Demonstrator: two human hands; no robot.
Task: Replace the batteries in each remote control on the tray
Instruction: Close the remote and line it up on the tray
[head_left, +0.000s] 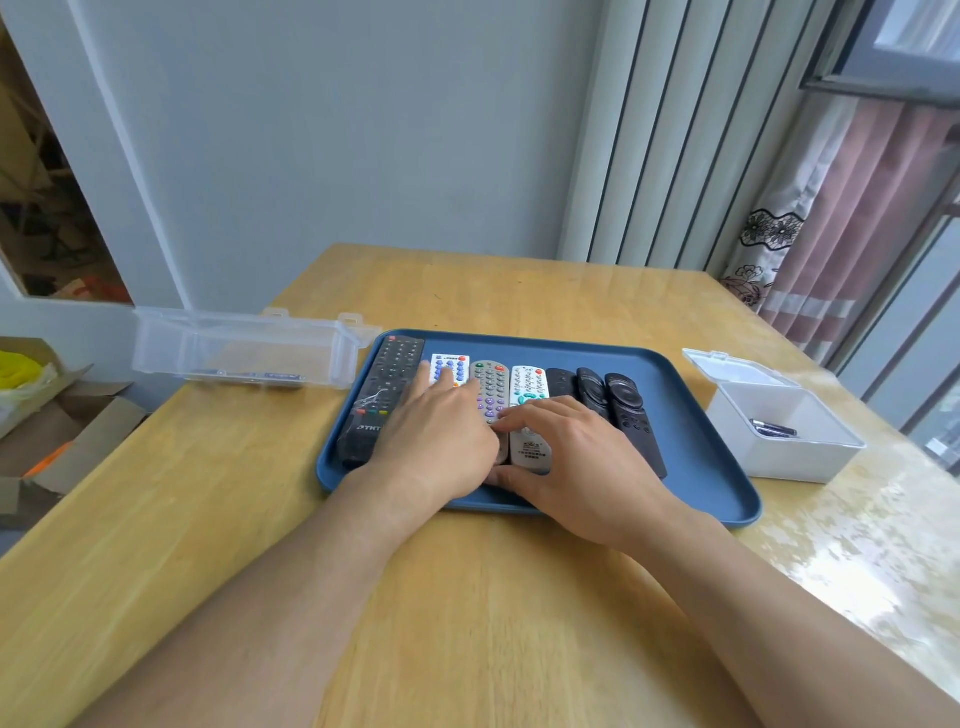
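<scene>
At frame centre, your left hand (441, 431) lies flat, fingers straight, across remotes on the blue tray (691, 467), while your right hand (566, 457) pinches the silver remote (491, 387), likely to lift it.

white remote (450, 367) half under left hand (434, 436); forearms cut off

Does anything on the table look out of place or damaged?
Mostly tidy: the remotes lie side by side on the blue tray. One oddity: the long black remote at the left end has pale, scratch-like marks or wrinkled film near its middle; which one is unclear.
</scene>
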